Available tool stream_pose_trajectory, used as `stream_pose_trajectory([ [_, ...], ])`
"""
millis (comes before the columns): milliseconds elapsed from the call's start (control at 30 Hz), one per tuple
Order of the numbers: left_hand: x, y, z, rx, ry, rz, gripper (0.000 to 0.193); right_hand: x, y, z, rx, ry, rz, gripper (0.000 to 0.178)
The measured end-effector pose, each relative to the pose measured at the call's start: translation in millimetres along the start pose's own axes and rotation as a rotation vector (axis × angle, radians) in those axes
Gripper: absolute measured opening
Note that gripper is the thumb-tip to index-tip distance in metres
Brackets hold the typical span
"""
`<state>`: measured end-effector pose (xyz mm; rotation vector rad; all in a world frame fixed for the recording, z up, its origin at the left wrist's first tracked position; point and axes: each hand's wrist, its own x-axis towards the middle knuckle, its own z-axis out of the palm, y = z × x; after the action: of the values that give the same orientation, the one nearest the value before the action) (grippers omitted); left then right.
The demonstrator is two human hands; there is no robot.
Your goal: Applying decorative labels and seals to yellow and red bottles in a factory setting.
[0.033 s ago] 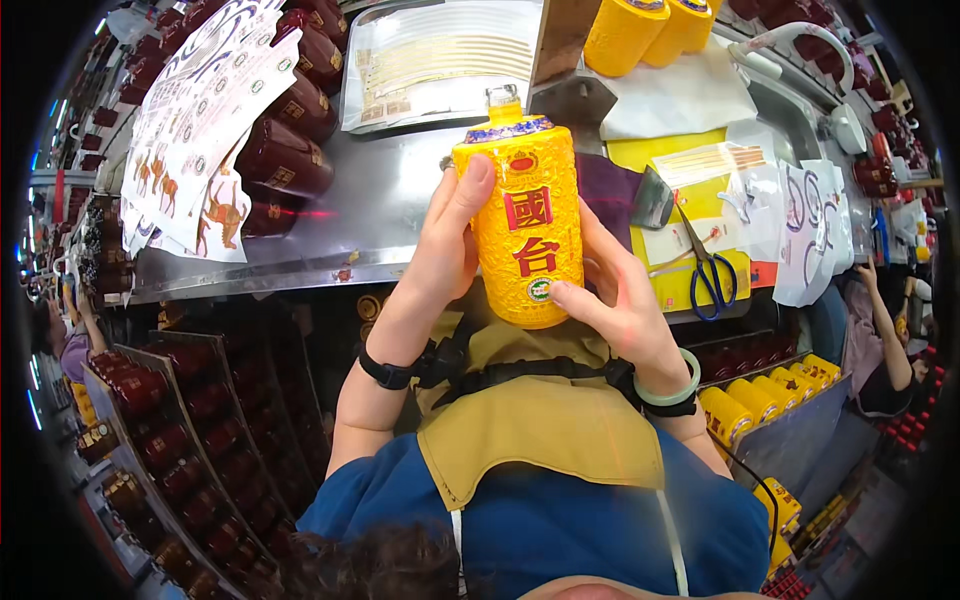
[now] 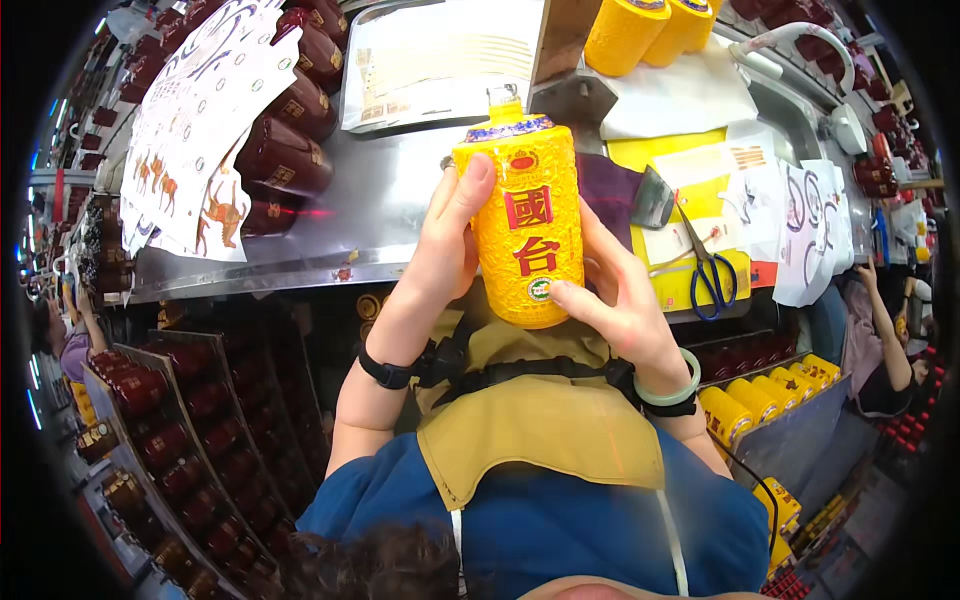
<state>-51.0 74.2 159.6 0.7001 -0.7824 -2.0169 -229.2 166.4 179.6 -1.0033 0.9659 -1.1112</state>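
A yellow embossed bottle stands nearly upright between my hands, just in front of the metal worktop. Its front carries red printed characters, and a blue patterned band circles its shoulder below a narrow neck with a glassy top. My left hand wraps the bottle's left side, thumb lying up along the front. On the lower right, my right hand grips it, with the thumb tip by a small round green-and-white sticker. Fingers of both hands pass partly out of sight behind the bottle.
Dark red bottles and printed sticker sheets occupy the worktop's left. A tray of strips lies behind. To the right are blue-handled scissors, a scraper-like blade and yellow bottles. Crates of dark red bottles stand below left.
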Motion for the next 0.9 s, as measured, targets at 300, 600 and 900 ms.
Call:
stream_pose_trajectory([
  [300,4.2,1.1,2.1,-0.037,-0.032,-0.03,0.06,-1.6,3.1,0.2,0.023,0.01,0.035,0.082],
  [600,11.3,7.9,-0.3,-0.108,-0.002,-0.05,0.062,0.1,-2.7,-6.2,-0.016,0.024,0.002,0.058],
  [900,13.5,9.0,0.0,-0.172,-0.014,-0.061,0.059,-5.5,-7.3,-22.9,-0.412,-0.039,-0.204,0.106],
])
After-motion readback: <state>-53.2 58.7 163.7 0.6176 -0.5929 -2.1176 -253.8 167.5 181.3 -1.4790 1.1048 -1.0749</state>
